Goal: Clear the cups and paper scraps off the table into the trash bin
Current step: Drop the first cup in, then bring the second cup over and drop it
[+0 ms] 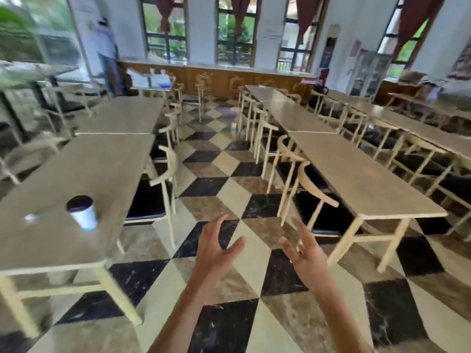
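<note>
A white paper cup with a dark lid [82, 212] stands upright on the near left table [63, 179], toward its right side. A small pale scrap [31, 217] lies to the cup's left, too blurred to tell more. My left hand [216, 253] and my right hand [303, 250] are raised over the aisle floor, fingers spread, holding nothing. Both hands are well to the right of the cup and off the table. No trash bin shows in this view.
Cream chairs [163, 182] with dark seats line the table sides. A second row of long tables [356, 179] runs on the right. The checkered tile aisle [229, 189] leads to a wooden counter [229, 80] below the windows. A person [105, 49] stands at the back left.
</note>
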`<state>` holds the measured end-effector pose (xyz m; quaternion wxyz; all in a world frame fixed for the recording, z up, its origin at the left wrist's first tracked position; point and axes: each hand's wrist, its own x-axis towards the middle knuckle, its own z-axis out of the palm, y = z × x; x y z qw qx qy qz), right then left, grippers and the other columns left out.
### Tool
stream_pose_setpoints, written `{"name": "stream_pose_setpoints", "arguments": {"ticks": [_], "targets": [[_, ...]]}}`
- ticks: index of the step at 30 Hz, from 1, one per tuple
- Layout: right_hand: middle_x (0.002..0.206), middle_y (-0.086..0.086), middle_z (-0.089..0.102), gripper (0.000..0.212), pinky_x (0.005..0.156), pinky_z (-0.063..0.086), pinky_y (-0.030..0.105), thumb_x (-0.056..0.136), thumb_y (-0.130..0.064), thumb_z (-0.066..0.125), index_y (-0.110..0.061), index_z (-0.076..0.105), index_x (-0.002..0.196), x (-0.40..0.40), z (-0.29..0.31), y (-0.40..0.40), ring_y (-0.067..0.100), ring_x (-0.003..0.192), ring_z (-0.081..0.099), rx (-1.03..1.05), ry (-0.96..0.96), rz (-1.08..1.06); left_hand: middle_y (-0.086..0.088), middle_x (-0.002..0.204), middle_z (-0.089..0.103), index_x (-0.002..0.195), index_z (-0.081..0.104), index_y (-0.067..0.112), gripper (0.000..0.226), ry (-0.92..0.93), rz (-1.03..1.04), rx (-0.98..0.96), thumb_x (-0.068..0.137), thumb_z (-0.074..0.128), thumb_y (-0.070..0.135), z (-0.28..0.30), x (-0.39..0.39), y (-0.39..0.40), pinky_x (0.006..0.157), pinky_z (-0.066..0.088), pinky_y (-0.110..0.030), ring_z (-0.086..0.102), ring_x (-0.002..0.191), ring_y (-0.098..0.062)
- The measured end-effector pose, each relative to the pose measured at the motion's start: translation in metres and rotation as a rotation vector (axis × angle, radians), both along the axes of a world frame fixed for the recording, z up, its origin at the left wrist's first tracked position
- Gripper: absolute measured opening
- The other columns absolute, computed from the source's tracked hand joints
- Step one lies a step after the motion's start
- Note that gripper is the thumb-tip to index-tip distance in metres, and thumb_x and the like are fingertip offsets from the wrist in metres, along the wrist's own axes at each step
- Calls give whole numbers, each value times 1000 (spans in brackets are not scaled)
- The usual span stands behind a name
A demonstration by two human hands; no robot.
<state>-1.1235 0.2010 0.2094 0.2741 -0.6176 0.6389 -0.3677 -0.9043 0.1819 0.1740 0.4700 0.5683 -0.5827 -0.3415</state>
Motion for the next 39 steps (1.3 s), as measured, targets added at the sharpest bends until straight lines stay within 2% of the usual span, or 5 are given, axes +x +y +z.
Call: {"name": "stream_pose_setpoints", "arguments": {"ticks": [8,15,22,29,39], "targets": [[163,-1,34,67,121,32,41,96,-41,59,-24,32,155,295,-12,-83,21,150,34,22,-51,408,11,136,46,136,45,36,64,6,448,51,80,77,42,-13,287,4,104,48,-40,51,121,-14],[161,-4,36,64,117,29,33,96,-38,60,-26,34,154,455,-23,-121,16,149,33,76,-119,608,7,146,42,143,42,35,69,-29,675,32,84,75,45,-20,428,20,103,38,-31,41,122,-6],[162,-6,35,69,112,29,23,94,-45,60,-27,33,154,537,-66,-194,10,148,33,138,-112,704,1,151,41,144,43,33,69,-28,729,108,84,76,41,-49,495,-37,109,41,-41,42,134,-19],[163,-1,35,68,125,27,41,95,-40,62,-20,34,154,586,-114,-283,14,151,30,254,-96,704,-8,140,50,141,49,24,71,-72,747,257,79,82,30,-88,534,-129,108,37,-35,47,132,-25],[164,1,32,66,123,28,38,99,-35,59,-17,31,155,631,-166,-346,14,151,28,410,-84,714,-6,132,49,140,51,19,81,-185,719,383,68,87,25,-136,561,-223,106,44,-47,51,123,-28]]}}
